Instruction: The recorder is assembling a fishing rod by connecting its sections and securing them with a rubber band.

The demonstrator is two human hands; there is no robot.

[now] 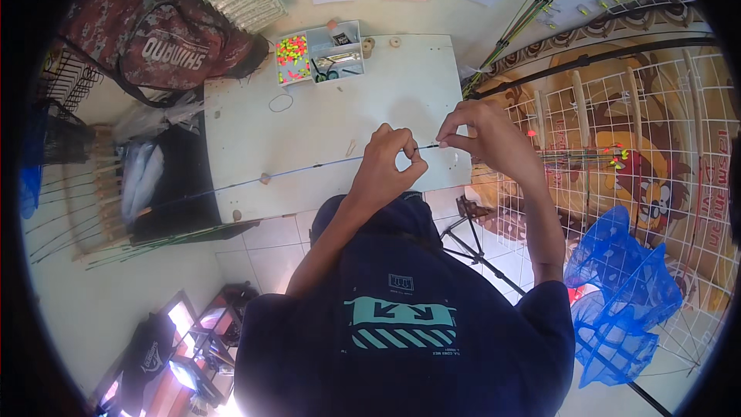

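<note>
A thin blue rod (292, 171) with dark bands runs slantwise over the white table (370, 100), from beyond its left edge to my hands. The thumb and forefinger of my left hand (386, 166) are pinched on it near its dark right end. Close by, my right hand (490, 137) pinches that dark tip between thumb and fingertips; any smaller piece there is too small to make out. Beneath the rod sits a small round brownish peg (265, 178). A small pale looped piece (350, 147) lies left of my left hand.
At the table's back stands a white divided tray (312, 37) with bright floats, scissors and a small bottle. A thin ring (281, 103) lies in front of it. A camouflage bag (166, 38) is at the left, a white wire grid (656, 100) and blue net (621, 293) at the right.
</note>
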